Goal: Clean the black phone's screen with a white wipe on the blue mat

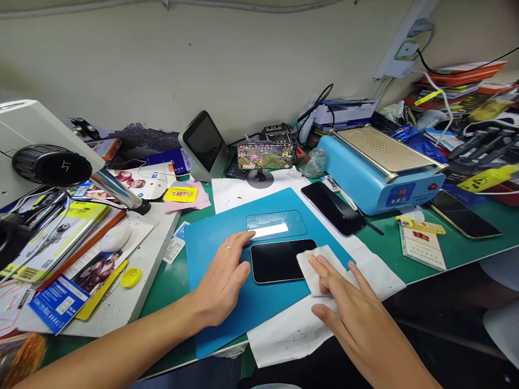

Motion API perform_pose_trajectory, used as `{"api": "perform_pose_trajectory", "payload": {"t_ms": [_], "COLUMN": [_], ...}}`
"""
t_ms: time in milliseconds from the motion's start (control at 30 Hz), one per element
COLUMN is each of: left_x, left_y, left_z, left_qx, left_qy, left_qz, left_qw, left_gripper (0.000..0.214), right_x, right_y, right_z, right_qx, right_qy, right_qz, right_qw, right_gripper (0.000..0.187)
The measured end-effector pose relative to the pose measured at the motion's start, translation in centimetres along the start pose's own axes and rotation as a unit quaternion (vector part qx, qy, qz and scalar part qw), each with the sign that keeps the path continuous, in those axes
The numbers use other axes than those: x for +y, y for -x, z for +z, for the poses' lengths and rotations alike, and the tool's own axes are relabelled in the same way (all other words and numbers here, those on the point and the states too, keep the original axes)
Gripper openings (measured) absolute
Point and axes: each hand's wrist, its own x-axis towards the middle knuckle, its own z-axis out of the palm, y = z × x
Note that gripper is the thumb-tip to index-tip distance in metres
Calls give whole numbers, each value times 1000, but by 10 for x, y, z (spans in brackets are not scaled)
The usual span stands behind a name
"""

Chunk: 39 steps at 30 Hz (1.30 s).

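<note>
A phone (279, 261) with a dark screen lies face up on a blue mat (223, 319). My right hand (344, 297) presses a folded white wipe (314, 273) over the phone's right end, its little finger spread out. To the phone's left is my left hand (223, 275), a ring on one finger. It is open, with the fingers stretched toward the phone's upper left corner and the lower left of a clear glass screen protector (279, 221). That glass lies flat just behind the phone and reflects light.
A blue heating machine (357, 178) with a metal plate stands at the back right. Before it lies another dark phone (332, 208). A propped phone (266, 156) shows a game at the back. Boxes (60, 232) and a white mouse (115, 237) are on the left.
</note>
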Motion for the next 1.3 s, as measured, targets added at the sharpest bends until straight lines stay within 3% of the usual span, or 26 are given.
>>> {"api": "perform_pose_trajectory", "payload": {"t_ms": [167,467,767,1100,1300], "left_x": [1,1,10,14,17], "left_y": [0,1,1,1,0], "left_z": [0,1,-3,-2,-3], "left_qx": [-1,-4,-11,-10,-21], "left_qy": [-16,-32,-37,-44,-52], "left_qz": [2,5,-10,-4,-9], "left_qw": [1000,999,999,999,998], "left_gripper": [53,51,48,46,44], "right_x": [0,6,-1,6,2], "right_y": [11,-48,7,-42,-6], "right_z": [-1,-8,-4,-8,-5], "right_qx": [11,-16,36,-2,24], "right_qy": [11,-23,36,-25,9], "right_qz": [-11,39,-4,40,18], "right_qw": [1000,999,999,999,1000], "right_gripper": [68,63,75,66,71]}}
